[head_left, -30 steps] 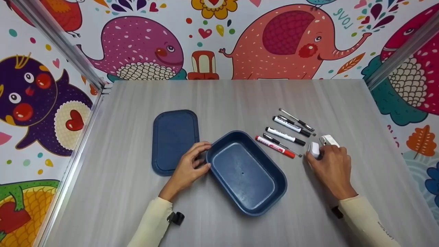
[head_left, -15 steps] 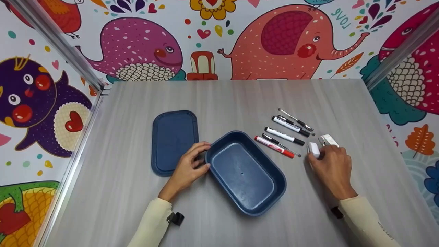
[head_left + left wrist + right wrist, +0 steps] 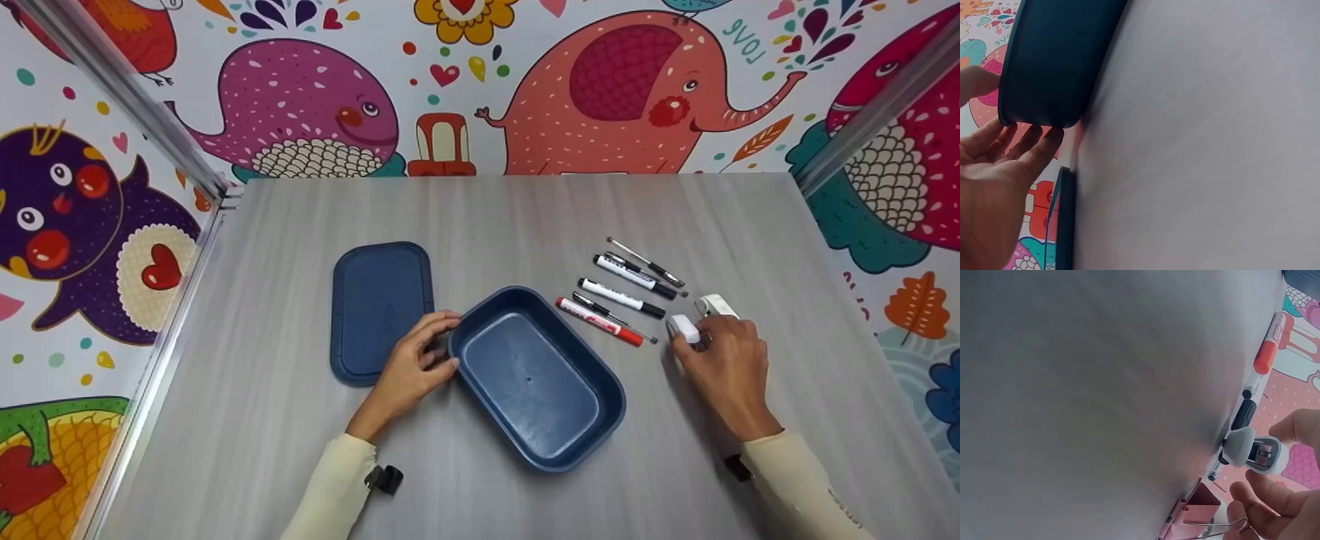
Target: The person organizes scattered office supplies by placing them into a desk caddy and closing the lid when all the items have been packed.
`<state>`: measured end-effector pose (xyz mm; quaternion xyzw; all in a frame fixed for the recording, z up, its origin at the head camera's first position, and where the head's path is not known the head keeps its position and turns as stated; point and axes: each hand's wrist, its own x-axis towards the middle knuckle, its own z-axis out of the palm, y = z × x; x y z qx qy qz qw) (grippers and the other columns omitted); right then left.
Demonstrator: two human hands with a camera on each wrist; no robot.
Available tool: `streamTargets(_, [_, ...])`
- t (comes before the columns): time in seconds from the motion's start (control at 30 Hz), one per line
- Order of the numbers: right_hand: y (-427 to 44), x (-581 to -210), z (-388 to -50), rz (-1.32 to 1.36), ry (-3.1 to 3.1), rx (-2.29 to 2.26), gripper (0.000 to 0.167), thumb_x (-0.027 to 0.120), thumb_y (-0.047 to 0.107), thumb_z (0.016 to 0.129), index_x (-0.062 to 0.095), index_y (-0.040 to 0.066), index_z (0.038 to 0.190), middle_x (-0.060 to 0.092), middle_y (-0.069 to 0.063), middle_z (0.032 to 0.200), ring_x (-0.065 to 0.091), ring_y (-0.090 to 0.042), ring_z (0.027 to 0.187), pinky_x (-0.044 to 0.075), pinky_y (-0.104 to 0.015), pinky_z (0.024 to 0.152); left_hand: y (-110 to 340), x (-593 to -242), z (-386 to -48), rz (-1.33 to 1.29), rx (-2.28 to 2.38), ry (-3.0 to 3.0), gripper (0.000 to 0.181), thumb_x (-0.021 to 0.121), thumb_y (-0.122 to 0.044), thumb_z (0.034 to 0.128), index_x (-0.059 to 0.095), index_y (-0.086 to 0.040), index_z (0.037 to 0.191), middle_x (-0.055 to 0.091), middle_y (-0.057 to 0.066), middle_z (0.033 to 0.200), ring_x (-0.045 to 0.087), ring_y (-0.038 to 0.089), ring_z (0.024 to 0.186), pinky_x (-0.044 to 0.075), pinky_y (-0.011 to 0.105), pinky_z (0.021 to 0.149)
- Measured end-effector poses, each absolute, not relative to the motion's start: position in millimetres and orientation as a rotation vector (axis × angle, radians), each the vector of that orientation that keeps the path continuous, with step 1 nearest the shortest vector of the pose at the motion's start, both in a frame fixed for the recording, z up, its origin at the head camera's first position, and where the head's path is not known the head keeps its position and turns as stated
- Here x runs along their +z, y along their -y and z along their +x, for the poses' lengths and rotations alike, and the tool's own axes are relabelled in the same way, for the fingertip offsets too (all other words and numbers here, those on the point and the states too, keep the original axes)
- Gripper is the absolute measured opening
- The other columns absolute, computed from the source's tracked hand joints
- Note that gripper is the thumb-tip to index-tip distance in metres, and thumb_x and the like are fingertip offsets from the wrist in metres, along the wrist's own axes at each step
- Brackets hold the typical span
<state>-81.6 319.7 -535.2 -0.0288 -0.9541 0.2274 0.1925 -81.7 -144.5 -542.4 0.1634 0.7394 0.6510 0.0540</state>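
Observation:
In the head view, a dark blue plastic box (image 3: 529, 375) stands without its cover on the table. My left hand (image 3: 412, 367) holds its left corner, the thumb and fingertips against the outer wall, as the left wrist view also shows. Between the thumb and fingers of my right hand (image 3: 724, 371) is a small white plastic piece (image 3: 1238, 447) with a metal part inside; its kind is unclear. Close to these fingers sits a binder clip (image 3: 718, 305), which looks pinkish in the right wrist view, where its wire handles overlap a fingertip.
A blue lid (image 3: 383, 313) lies left of the box, partly behind my left hand. Between box and right hand lie a red marker (image 3: 600, 321), two black-and-white markers (image 3: 621, 298) and several pens (image 3: 646, 262). Patterned walls (image 3: 465, 97) border the table.
The white piece has turned and tilted slightly in my right fingers. The right hand barely shifts, and the left hand stays on the box.

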Motion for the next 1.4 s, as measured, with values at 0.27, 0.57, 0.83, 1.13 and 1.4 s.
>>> streamTargets(0.27, [-317.3, -531.7, -78.9, -0.08, 2.687, 0.653, 0.028, 0.082, 0.014, 0.089, 0.075, -0.011, 0.097, 0.075, -0.029, 0.103, 0.061, -0.046, 0.099, 0.042, -0.061, 0.082, 144.4, -543.1, -81.8, 0.504, 1.988, -2.238, 0.054, 0.076, 0.009, 0.0951, 0.063, 0.005, 0.148, 0.054, 0.014, 0.158, 0.051, 0.032, 0.147, 0.056, 0.038, 0.103])
streamTargets(0.57, [-317.2, -531.5, -78.4, -0.022, 2.61, 0.667, 0.023, 0.083, 0.01, 0.086, 0.076, -0.01, 0.097, 0.076, -0.03, 0.107, 0.064, -0.049, 0.1, 0.042, -0.064, 0.079, 145.6, -544.2, -80.5, 0.509, 1.968, -2.245, 0.053, 0.075, 0.006, 0.0975, 0.062, 0.002, 0.149, 0.053, 0.015, 0.16, 0.052, 0.031, 0.148, 0.055, 0.041, 0.103])
streamTargets(0.83, [-316.1, -531.7, -78.1, -0.017, 2.583, 0.685, 0.025, 0.083, 0.008, 0.086, 0.075, -0.01, 0.101, 0.075, -0.03, 0.113, 0.062, -0.048, 0.105, 0.04, -0.06, 0.082, 145.4, -544.3, -80.2, 0.506, 1.976, -2.246, 0.053, 0.075, 0.007, 0.0969, 0.062, 0.004, 0.148, 0.054, 0.013, 0.159, 0.052, 0.031, 0.147, 0.055, 0.041, 0.104])
streamTargets(1.13, [-314.0, -533.0, -77.0, 0.059, 2.484, 0.731, 0.026, 0.084, 0.003, 0.084, 0.074, -0.012, 0.102, 0.074, -0.029, 0.115, 0.06, -0.048, 0.106, 0.035, -0.053, 0.081, 145.1, -545.6, -81.3, 0.509, 1.978, -2.251, 0.053, 0.076, 0.007, 0.096, 0.063, 0.003, 0.148, 0.055, 0.013, 0.158, 0.052, 0.032, 0.147, 0.055, 0.043, 0.105])
streamTargets(1.4, [-310.9, -533.9, -76.9, 0.131, 2.412, 0.735, 0.027, 0.085, 0.004, 0.083, 0.074, -0.01, 0.103, 0.074, -0.027, 0.115, 0.06, -0.049, 0.107, 0.036, -0.053, 0.082, 144.7, -544.6, -81.6, 0.516, 1.994, -2.233, 0.054, 0.076, 0.008, 0.0962, 0.062, 0.003, 0.149, 0.054, 0.015, 0.159, 0.052, 0.033, 0.148, 0.055, 0.039, 0.105])
